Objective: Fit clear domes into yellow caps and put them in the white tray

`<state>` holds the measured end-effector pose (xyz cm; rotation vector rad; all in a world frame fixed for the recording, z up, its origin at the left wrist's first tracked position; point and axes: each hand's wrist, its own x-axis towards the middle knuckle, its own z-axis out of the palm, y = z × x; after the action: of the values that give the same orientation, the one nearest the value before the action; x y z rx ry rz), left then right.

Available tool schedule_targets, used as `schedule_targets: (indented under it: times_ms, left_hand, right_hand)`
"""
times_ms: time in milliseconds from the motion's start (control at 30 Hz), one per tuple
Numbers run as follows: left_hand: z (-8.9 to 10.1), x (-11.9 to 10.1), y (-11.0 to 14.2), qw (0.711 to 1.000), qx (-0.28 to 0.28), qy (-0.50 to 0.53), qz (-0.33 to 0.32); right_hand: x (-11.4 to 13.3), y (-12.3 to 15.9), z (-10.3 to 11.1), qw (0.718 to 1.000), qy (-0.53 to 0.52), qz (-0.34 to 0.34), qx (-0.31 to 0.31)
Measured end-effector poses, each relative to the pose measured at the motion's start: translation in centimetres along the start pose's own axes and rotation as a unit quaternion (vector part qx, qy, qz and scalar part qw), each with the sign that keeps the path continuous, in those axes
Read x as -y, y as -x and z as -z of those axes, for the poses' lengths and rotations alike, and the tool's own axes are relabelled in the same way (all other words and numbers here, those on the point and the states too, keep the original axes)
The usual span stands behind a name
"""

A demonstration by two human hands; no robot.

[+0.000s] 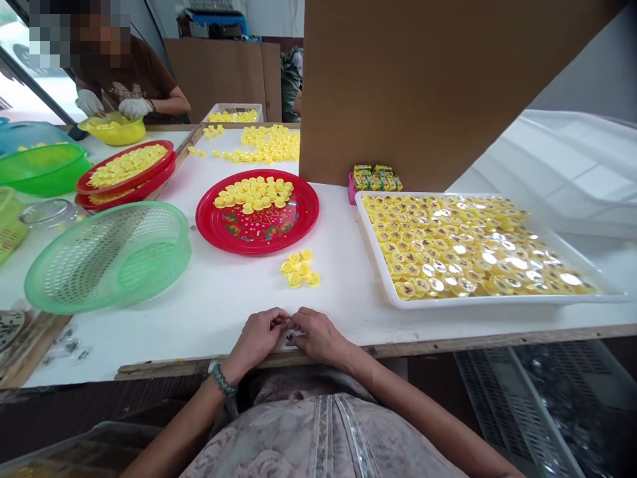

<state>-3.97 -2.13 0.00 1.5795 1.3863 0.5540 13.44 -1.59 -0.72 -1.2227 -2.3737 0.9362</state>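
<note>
My left hand (259, 337) and my right hand (321, 336) meet at the front edge of the white table. The fingers of both are closed in a pinch, fingertips almost touching. Between them shows a tiny dark-marked piece (289, 336), too small to name and partly hidden by the fingers. Just beyond my hands lies a small cluster of yellow round plastic pieces (300, 269). Behind it stands a red plate (259, 242) with more of these yellow pieces heaped on its far half.
To the right, a white tray (393, 297) holds many yellow pieces with printed, shiny tops. A pink box (352, 189) of small packets stands against a cardboard panel (398, 86). Left are a green basket (44, 292), stacked red plates (166, 169) and, farther off, a gloved co-worker (144, 73).
</note>
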Motion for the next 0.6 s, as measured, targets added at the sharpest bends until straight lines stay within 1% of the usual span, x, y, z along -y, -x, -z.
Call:
schedule_targets:
  times_ms: [133,200,233,300,367,500,600]
  left_hand:
    - [-0.7,0.0,-0.2,0.995,0.025,0.099,0.016]
    - [-1.0,-0.2,-0.4,0.989,0.022,0.146,0.022]
    - [-1.1,-0.4,-0.5,0.986,0.016,0.165,0.019]
    - [-1.3,-0.9,-0.8,0.98,-0.008,0.199,0.009]
    - [-1.5,-1.6,-1.0,0.972,-0.035,0.233,0.005]
    - [-2.1,-3.3,-1.3,0.957,-0.066,0.282,0.013]
    - [-2.5,-4.2,-1.4,0.948,-0.102,0.299,0.029]
  right_hand:
    - [-0.4,0.4,0.3,0.994,-0.096,-0.038,-0.02]
    - [-0.6,0.6,0.5,0.98,-0.183,-0.066,-0.047]
    - [-0.7,0.7,0.6,0.966,-0.237,-0.084,-0.063]
    - [-0.7,0.8,1.1,0.927,-0.342,-0.117,-0.098]
    - [-0.6,0.8,1.6,0.888,-0.418,-0.137,-0.133]
    - [-0.5,0.8,2.5,0.835,-0.501,-0.129,-0.188]
    - [-0.5,0.7,2.3,0.789,-0.56,-0.116,-0.225]
